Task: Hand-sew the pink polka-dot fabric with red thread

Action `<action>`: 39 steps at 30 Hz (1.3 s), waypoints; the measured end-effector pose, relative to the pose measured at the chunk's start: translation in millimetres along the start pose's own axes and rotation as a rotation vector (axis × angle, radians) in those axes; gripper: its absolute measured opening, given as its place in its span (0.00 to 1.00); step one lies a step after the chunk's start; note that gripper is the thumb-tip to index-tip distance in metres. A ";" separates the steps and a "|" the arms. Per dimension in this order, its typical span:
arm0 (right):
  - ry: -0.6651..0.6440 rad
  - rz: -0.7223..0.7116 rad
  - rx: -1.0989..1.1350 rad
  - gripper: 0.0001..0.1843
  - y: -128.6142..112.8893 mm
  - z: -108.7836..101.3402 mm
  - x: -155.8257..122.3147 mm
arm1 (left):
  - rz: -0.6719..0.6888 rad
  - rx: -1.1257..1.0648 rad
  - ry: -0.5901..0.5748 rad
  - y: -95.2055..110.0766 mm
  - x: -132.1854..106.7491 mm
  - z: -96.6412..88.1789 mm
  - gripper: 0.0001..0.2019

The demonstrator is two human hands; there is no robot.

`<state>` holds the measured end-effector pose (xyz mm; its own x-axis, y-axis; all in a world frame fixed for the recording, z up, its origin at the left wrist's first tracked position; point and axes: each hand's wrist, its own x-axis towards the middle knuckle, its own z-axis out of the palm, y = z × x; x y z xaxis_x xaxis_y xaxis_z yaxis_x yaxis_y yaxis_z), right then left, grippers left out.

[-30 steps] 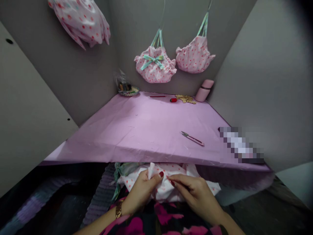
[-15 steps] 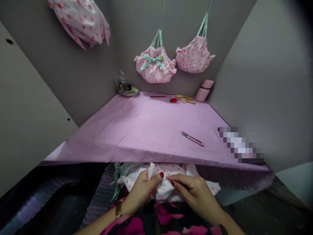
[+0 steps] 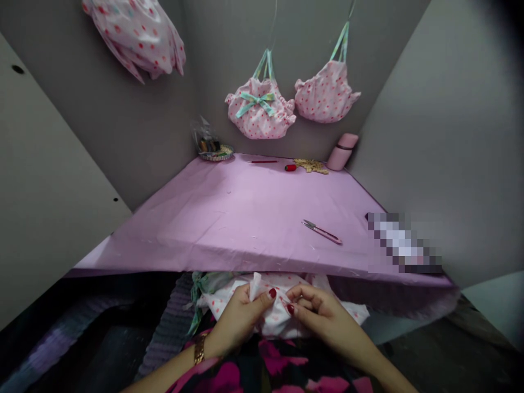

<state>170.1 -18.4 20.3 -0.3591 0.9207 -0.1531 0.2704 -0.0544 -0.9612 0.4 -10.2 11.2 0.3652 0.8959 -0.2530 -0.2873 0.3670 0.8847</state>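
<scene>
1. head view, far l corner of pink-covered table (image 3: 245,202): shallow woven dish (image 3: 215,159), w/ clear plastic bag (image 3: 203,130) standing at it; small dark & tan items show through bag's lower part, too small to id.
2. far r corner: pink bottle (image 3: 339,155), tilted, dark band round its neck; contents hidden.
3. white dotted cloth (image 3: 272,323): on the lap, just below table's near edge, bunched btwn the 2 hands & partly under both; one end sticks out past r hand, green ties (image 3: 200,284) trail at its l end.
4. l hand (image 3: 239,322): thumb laid over cloth, pinching a raised fold against the fingers; gold bracelet (image 3: 199,349) on wrist.
5. r hand (image 3: 331,322): fingers loosely curled, thumb & index tips nr each other at the cloth, close beside l thumb; whether a needle sits btwn them can't be made out.
6. table, nr side: snips (image 3: 323,232) lying at a slant, r of centre; pixelated object (image 3: 397,240) along r edge.
7. table, far side, l to r: thin red stick (image 3: 263,161), red spool (image 3: 290,168), tan heap (image 3: 311,165) next to bottle.
8. above: 3 pink dotted pieces hung vs grey walls, viz. l piece (image 3: 137,38), mid piece (image 3: 262,120) w/ green bow (image 3: 257,102), r piece (image 3: 325,93).
</scene>
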 end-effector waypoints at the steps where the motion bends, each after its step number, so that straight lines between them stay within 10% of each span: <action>1: -0.008 0.012 0.028 0.10 -0.2 -0.7 0.0 | 0.006 -0.002 0.001 -0.1 0.3 -0.3 0.16; 17: 0.090 -0.170 -0.469 0.09 -17.1 -5.4 -8.2 | 0.017 -0.022 0.009 4.4 1.2 1.2 0.13; 39: 0.033 -0.215 -0.378 0.11 -13.2 -2.5 -5.7 | 0.039 -0.031 -0.013 3.0 0.8 1.4 0.12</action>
<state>170.8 -22.0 34.5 -0.4160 0.9077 0.0548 0.5027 0.2798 -0.8179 1.0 -8.7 14.2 0.3643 0.9064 -0.2137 -0.3283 0.3398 0.8813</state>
